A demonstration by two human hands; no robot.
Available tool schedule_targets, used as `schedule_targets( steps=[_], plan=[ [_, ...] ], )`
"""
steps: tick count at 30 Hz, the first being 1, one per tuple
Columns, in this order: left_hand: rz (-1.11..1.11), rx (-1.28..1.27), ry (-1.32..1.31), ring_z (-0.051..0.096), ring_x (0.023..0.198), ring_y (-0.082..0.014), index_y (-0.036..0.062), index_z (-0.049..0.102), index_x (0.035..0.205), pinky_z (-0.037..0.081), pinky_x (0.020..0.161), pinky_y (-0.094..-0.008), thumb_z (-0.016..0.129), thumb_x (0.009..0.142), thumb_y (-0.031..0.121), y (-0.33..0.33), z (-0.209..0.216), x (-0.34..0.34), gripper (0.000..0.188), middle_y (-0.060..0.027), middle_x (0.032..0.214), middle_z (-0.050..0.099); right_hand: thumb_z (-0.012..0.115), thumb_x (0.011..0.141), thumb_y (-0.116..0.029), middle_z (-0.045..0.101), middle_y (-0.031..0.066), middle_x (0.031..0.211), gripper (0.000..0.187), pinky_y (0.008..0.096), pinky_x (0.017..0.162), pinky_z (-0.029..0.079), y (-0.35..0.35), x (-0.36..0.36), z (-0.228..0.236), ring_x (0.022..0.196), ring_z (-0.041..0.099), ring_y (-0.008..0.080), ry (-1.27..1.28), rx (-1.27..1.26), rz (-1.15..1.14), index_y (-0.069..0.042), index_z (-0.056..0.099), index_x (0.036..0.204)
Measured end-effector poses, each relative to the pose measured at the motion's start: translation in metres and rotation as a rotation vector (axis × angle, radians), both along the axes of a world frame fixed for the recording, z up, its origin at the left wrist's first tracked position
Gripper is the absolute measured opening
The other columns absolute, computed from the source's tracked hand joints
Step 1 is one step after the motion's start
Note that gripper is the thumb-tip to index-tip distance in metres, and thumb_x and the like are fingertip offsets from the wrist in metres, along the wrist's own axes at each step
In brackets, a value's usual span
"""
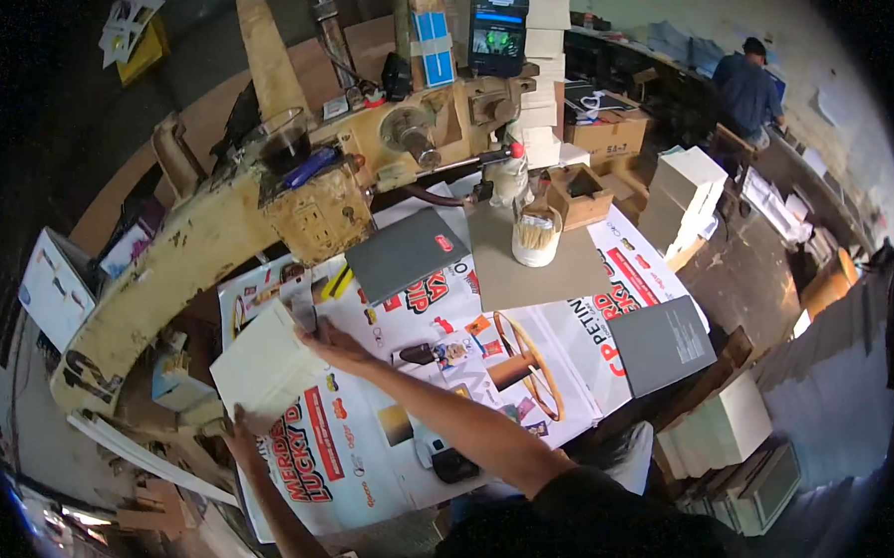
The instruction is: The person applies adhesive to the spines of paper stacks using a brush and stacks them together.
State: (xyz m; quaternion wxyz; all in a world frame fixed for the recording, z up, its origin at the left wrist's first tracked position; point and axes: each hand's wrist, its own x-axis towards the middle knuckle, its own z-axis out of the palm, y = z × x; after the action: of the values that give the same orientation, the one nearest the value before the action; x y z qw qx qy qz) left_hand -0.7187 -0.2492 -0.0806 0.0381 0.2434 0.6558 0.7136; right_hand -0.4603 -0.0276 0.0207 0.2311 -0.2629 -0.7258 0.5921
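A thick pale block of bound paper (269,361) is tilted at the left side of the poster-covered table (379,476). My left hand (241,438) grips its lower edge, fingers partly hidden by the block. At the block's upper right corner, my right hand (336,344) closes on it, the arm reaching across the table. Beyond my right hand lies a dark grey book cover (406,255) with a small red mark. Another dark grey cover (664,346) rests at the table's right edge. Between them, a white pot with a brush (537,238) stands on a grey-brown board (492,281).
A large worn cream-coloured machine (320,214) curves along the back and left, with a phone (498,32) propped above it. Behind the pot sits a small wooden box (578,197). Paper-block stacks (682,200) stand right. Far off, a person (748,88) sits facing away.
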Motion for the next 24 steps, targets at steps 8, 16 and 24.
schedule_targets(
  steps=[8, 16, 24],
  plan=[
    [0.111, -0.385, 0.065, 0.064, 0.075, -0.0212, -0.0125, 0.066, 0.108, 0.052, 0.068, -0.0381, 0.056, 0.099, 0.034, -0.005, 0.044, 0.187, 0.048, -0.0191, 0.085, 0.07, 0.06, 0.086, -0.059, 0.069, 0.0164, 0.113, 0.066, 0.0381, 0.093, 0.049, 0.01, 0.036, -0.044, 0.106, 0.064, 0.0275, 0.082, 0.031, -0.096, -0.011, 0.059, 0.131],
    [-0.309, -0.358, -0.154, 0.059, 0.093, -0.0217, -0.0076, 0.058, 0.128, 0.048, 0.081, -0.032, 0.054, 0.098, 0.031, -0.079, 0.078, 0.375, 0.048, -0.0152, 0.11, 0.065, 0.065, 0.091, -0.036, 0.066, 0.0111, 0.121, 0.052, 0.0343, 0.097, 0.046, -0.032, 0.258, 0.022, 0.112, 0.059, 0.0191, -0.107, -0.081, -0.084, -0.006, 0.057, 0.133],
    [-0.597, -0.493, -0.008, 0.053, 0.125, -0.0265, -0.0062, 0.052, 0.133, 0.041, 0.104, -0.0362, 0.055, 0.096, 0.008, -0.029, 0.103, 0.309, 0.04, -0.0216, 0.132, 0.057, 0.065, 0.093, -0.043, 0.069, 0.013, 0.093, 0.047, 0.0333, 0.074, 0.051, -0.15, 0.378, 0.002, 0.089, 0.062, 0.0148, -0.243, -0.052, -1.109, 0.004, 0.066, 0.094]
  ],
)
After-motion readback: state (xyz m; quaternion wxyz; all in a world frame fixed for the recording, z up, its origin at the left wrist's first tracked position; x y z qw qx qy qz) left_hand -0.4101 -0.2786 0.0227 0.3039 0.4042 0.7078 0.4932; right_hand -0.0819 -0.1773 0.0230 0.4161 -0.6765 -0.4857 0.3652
